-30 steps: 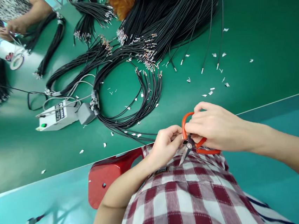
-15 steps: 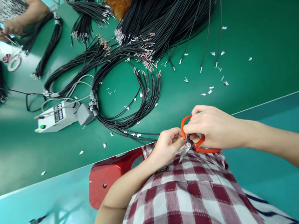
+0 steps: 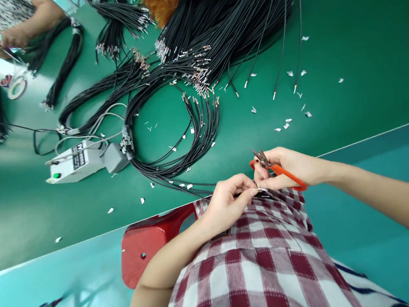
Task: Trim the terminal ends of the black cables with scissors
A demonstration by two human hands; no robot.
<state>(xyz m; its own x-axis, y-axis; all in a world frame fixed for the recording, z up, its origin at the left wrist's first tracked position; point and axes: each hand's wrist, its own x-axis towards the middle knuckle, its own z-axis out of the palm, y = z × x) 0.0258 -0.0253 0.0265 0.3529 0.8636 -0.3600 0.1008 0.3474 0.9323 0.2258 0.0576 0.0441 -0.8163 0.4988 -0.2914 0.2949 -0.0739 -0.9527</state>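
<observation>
My left hand (image 3: 232, 199) is closed in a pinch at the table's near edge, its fingertips on the end of a black cable (image 3: 204, 188) whose pale tip shows between both hands. In my right hand (image 3: 281, 168) are orange-handled scissors (image 3: 286, 174), their blades pointing up and left, away from the cable. The right fingertips also meet at the cable's tip, just beside the left ones. That cable runs back to a looped bundle of black cables (image 3: 177, 168), wrapped in grey near its left side.
More black cable bundles (image 3: 242, 24) with stripped ends lie across the green table (image 3: 361, 51). A white box with a green button (image 3: 71, 161) stands left. White scraps (image 3: 286, 125) are scattered about. A co-worker's hands (image 3: 9, 42) are at upper left; a red stool (image 3: 144, 246) is below.
The scissors have swung in my right hand from blades pointing down to blades pointing up. My right fingertips have come down to the cable's tip beside my left hand.
</observation>
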